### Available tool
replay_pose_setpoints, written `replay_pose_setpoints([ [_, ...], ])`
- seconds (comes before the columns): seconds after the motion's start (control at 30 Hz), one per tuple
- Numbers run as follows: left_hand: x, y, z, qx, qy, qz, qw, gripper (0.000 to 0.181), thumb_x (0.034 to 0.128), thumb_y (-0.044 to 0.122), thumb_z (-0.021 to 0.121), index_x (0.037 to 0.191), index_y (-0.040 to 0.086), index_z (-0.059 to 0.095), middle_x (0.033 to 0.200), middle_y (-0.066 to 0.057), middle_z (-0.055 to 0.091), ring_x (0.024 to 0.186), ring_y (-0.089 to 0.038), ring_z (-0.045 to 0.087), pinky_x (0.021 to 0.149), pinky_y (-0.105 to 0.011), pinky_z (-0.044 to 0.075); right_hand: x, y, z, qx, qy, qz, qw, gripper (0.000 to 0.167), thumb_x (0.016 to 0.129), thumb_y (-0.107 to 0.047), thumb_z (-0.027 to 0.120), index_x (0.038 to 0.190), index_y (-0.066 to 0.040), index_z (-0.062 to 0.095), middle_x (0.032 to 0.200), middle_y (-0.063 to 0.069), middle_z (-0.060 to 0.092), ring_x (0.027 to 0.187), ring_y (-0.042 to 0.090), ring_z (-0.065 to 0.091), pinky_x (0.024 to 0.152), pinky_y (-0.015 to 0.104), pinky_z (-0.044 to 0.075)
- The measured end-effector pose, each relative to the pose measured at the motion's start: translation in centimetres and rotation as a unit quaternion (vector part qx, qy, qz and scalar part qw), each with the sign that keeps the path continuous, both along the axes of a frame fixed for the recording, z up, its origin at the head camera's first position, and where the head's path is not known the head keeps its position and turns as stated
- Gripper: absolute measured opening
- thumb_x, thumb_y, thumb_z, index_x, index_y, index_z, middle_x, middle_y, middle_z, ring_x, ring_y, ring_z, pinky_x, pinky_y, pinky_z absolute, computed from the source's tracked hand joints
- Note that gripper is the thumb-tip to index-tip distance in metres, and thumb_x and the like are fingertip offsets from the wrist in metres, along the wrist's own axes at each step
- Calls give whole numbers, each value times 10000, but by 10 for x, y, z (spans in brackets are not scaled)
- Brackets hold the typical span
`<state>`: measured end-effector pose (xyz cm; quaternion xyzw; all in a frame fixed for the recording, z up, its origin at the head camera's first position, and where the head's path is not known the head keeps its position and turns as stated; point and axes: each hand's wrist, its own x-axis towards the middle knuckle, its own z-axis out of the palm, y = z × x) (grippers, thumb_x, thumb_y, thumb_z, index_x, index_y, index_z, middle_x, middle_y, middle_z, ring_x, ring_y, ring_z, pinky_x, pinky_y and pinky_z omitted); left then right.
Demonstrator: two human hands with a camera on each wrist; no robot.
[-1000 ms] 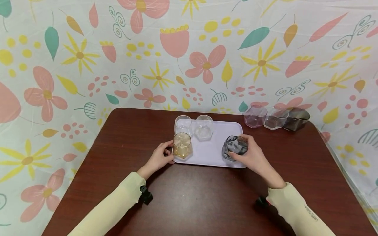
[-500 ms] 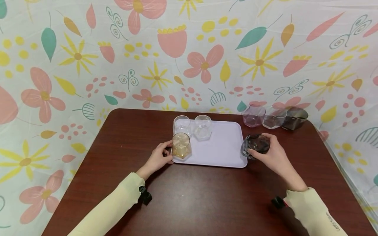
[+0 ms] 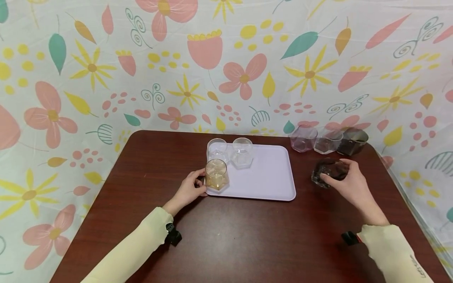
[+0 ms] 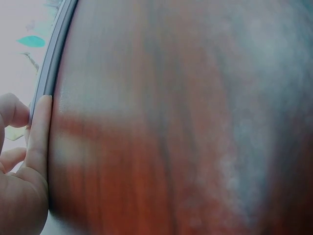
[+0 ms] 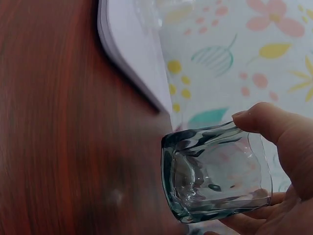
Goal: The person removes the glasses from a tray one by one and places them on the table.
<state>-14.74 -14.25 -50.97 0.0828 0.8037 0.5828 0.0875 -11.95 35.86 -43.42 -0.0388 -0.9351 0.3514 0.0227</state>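
My right hand grips a grey-tinted, faceted drinking glass, thumb on the near side and fingers on the far side. It is held right of the lavender tray; in the right wrist view the glass appears above the table, apart from the tray. At the tray's front left corner, my left hand holds the rim, a finger lying along the edge in the left wrist view. Beside those fingers an amber glass stands on the tray. Two clear glasses, one at the back left and another, stand behind it.
At the table's back right corner stand a pink-tinted glass, a clear glass and a dark smoky glass in a row. A flower-printed cloth hangs behind the brown table.
My right hand has carried the grey glass from over the tray's right side out to the right, past its edge. My left hand stays at the tray's corner.
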Motion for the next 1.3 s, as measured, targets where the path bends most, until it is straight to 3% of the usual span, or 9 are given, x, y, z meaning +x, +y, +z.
replay_pose_setpoints([
  [0.27, 13, 3, 33, 73, 42, -110, 9999, 659, 814, -171, 571, 1461, -162, 446, 1309, -304, 493, 837, -238, 585, 695, -404, 692, -7, 35, -4, 92, -4, -359, 9993, 937, 985, -411, 669, 1549, 124, 146, 1420, 433, 356, 1262, 606, 400, 912, 747, 429],
  [0.37, 12, 2, 29, 73, 72, -70, 9999, 652, 816, -165, 574, 1458, -151, 459, 1307, -297, 497, 825, -219, 587, 687, -389, 691, -11, 48, -5, 83, 54, -473, 9988, 948, 979, -416, 671, 1550, 123, 141, 1418, 436, 360, 1261, 609, 401, 912, 749, 413],
  [0.43, 7, 1, 19, 40, 38, -63, 10000, 668, 815, -170, 574, 1471, -141, 452, 1321, -298, 493, 825, -212, 588, 692, -400, 692, -14, 56, -5, 106, 118, -538, 9984, 950, 972, -409, 682, 1545, 131, 151, 1407, 441, 380, 1254, 608, 414, 910, 739, 413],
  [0.57, 0, -2, 3, -32, 30, -46, 10000, 690, 820, -167, 574, 1493, -135, 428, 1342, -303, 479, 826, -220, 588, 697, -431, 692, -20, 71, -5, 186, 191, -662, 9975, 945, 957, -397, 706, 1530, 133, 173, 1364, 428, 460, 1195, 547, 485, 815, 405, 512],
  [0.7, -2, -3, -3, -78, 32, -1, 10000, 695, 831, -150, 599, 1507, -89, 447, 1353, -267, 490, 834, -196, 581, 679, -380, 691, -26, 84, -5, 37, 256, -669, 9974, 878, 955, -372, 721, 1480, 136, 233, 1265, 361, 537, 956, 158, 591, 615, 111, 400],
  [0.8, -1, -3, -2, -83, 16, -7, 10000, 697, 827, -145, 613, 1503, -64, 468, 1353, -246, 501, 835, -165, 575, 667, -334, 685, -30, 93, -4, -77, 268, -680, 9973, 812, 954, -364, 732, 1444, 137, 320, 1213, 305, 567, 812, -103, 471, 574, 74, 431],
  [0.9, 0, -3, 1, -36, -8, -18, 10000, 704, 816, -149, 610, 1501, -56, 475, 1348, -240, 504, 834, -144, 568, 665, -309, 681, -31, 99, -2, -66, 165, -776, 9968, 842, 959, -381, 719, 1474, 140, 304, 1254, 336, 550, 796, -157, 417, 568, 81, 429],
  [1.17, 0, -3, 2, 19, -25, -23, 10000, 706, 815, -143, 607, 1503, -57, 472, 1339, -243, 502, 846, -163, 578, 669, -304, 680, -33, 106, -3, 5, 100, -876, 9961, 854, 964, -389, 703, 1475, 149, 280, 1294, 367, 533, 770, -156, 421, 570, 80, 412],
  [1.3, -1, -2, -1, 7, -27, -12, 10000, 703, 822, -144, 604, 1506, -57, 469, 1341, -236, 503, 851, -198, 589, 664, -302, 679, -34, 109, -4, 79, -89, -942, 9955, 905, 971, -423, 678, 1498, 159, 228, 1343, 406, 471, 930, 167, 565, 584, 129, 396],
])
